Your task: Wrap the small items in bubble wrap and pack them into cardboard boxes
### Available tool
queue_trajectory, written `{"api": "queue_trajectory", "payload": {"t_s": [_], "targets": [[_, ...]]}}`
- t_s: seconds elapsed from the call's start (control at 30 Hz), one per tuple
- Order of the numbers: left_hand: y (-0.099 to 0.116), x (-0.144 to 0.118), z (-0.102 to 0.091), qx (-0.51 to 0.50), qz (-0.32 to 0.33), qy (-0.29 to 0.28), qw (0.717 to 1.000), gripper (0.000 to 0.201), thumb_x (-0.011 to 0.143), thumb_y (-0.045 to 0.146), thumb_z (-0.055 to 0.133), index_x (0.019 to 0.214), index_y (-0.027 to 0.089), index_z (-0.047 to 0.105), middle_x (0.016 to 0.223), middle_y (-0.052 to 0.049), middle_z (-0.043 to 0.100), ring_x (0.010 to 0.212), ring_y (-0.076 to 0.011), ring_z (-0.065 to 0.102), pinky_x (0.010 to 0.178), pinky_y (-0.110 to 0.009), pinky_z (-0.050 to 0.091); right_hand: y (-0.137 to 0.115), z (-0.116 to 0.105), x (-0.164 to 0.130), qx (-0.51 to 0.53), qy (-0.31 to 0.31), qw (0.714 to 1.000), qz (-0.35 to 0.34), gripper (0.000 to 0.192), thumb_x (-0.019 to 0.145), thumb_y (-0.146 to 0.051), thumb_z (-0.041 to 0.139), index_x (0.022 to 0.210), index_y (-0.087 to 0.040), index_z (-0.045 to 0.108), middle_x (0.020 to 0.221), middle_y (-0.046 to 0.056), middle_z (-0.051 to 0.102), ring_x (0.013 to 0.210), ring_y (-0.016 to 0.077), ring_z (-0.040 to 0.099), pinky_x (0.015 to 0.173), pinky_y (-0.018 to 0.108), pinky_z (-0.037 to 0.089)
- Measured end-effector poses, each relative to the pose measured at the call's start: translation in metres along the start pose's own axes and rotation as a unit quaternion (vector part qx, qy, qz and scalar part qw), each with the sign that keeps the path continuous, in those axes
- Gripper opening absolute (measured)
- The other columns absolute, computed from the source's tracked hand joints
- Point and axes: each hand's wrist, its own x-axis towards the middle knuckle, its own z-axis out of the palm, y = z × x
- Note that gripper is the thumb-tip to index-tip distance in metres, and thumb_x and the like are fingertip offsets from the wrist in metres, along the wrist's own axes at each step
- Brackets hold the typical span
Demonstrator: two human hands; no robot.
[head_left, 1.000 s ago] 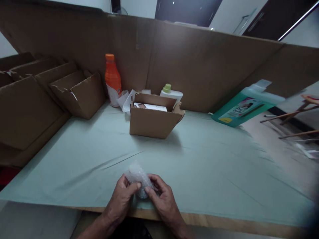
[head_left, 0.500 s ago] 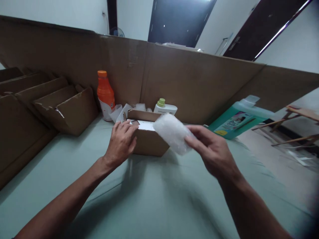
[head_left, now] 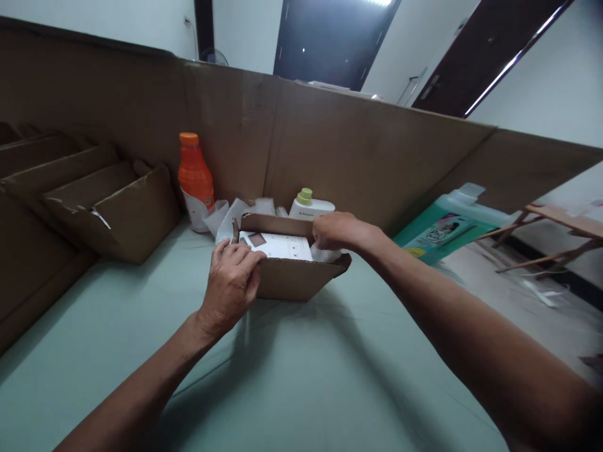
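Note:
An open cardboard box (head_left: 289, 279) stands on the green-covered table, with a white printed box (head_left: 287, 246) inside. My left hand (head_left: 230, 276) grips the cardboard box at its left front corner, fingers over the rim. At the right end, my right hand (head_left: 335, 229) is closed and reaches down inside the rim. Under it a piece of bubble wrap (head_left: 326, 253) lies between the white box and the right wall; the fingertips there are hidden. More bubble wrap (head_left: 230, 218) lies behind the cardboard box.
An orange bottle (head_left: 195, 179) and a white bottle with a green cap (head_left: 311, 206) stand behind the box. A green liquid jug (head_left: 450, 223) is at the right. Several open cardboard boxes (head_left: 136, 220) line the left side. A cardboard wall (head_left: 339, 144) closes off the back.
My right hand has moved left and away, bringing the bubble wrap from the air in front into the right end of the box. My left hand stays on the box's left corner.

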Motion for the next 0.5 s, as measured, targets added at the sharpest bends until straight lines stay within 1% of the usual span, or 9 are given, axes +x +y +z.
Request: {"api": "queue_trajectory", "payload": {"t_s": [0.13,0.27,0.33,0.4,0.47,0.5], "targets": [[0.001,-0.002,-0.001,-0.009,-0.002,-0.001,1.000,0.023,0.090,0.010,0.050,0.101,0.022,0.067,0.096,-0.006,0.071,0.097,-0.0248,0.062,0.108,-0.053,0.038,-0.001,0.008,0.002,-0.045,-0.088,0.995,0.018,0.009,0.071,-0.024,0.076,0.077,-0.017,0.077,0.075,0.012,0.074,0.074,0.0253,0.070,0.062,0.031,0.050],[-0.001,-0.001,0.002,0.004,0.004,0.016,1.000,0.021,0.091,0.010,0.050,0.101,0.021,0.065,0.095,-0.006,0.071,0.095,-0.0239,0.062,0.107,-0.051,0.039,-0.005,0.016,-0.003,-0.059,-0.136,0.989,0.019,0.012,0.073,-0.016,0.069,0.080,-0.015,0.078,0.081,0.016,0.076,0.071,0.0244,0.070,0.057,0.030,0.048],[-0.002,0.001,0.004,0.009,0.007,0.019,1.000,0.020,0.092,0.011,0.050,0.101,0.020,0.065,0.095,-0.006,0.071,0.096,-0.0241,0.063,0.107,-0.051,0.039,-0.006,0.017,-0.005,-0.051,-0.144,0.988,0.009,0.014,0.074,-0.014,0.066,0.082,-0.013,0.078,0.084,0.016,0.077,0.070,0.0233,0.070,0.057,0.029,0.047],[-0.003,0.003,0.006,0.010,0.009,0.018,1.000,0.020,0.092,0.012,0.050,0.101,0.020,0.066,0.094,-0.006,0.071,0.096,-0.0247,0.063,0.107,-0.052,0.039,-0.006,0.014,-0.008,-0.038,-0.136,0.990,0.004,0.015,0.074,-0.014,0.065,0.083,-0.014,0.077,0.085,0.015,0.077,0.072,0.0226,0.070,0.058,0.028,0.047],[-0.002,0.003,0.005,0.008,0.010,0.027,1.000,0.022,0.093,0.012,0.050,0.103,0.020,0.066,0.096,-0.007,0.071,0.100,-0.0259,0.063,0.108,-0.053,0.039,-0.005,0.005,-0.016,-0.028,-0.113,0.993,0.002,0.017,0.079,-0.017,0.062,0.087,-0.016,0.077,0.089,0.013,0.077,0.079,0.0234,0.070,0.063,0.029,0.048],[-0.001,0.002,0.004,0.005,0.010,0.040,0.999,0.024,0.092,0.011,0.050,0.107,0.021,0.066,0.102,-0.008,0.071,0.107,-0.0269,0.062,0.108,-0.053,0.039,-0.003,0.000,-0.025,-0.019,-0.089,0.996,0.004,0.020,0.082,-0.019,0.058,0.090,-0.017,0.076,0.094,0.012,0.077,0.085,0.0242,0.070,0.068,0.030,0.049]]}}
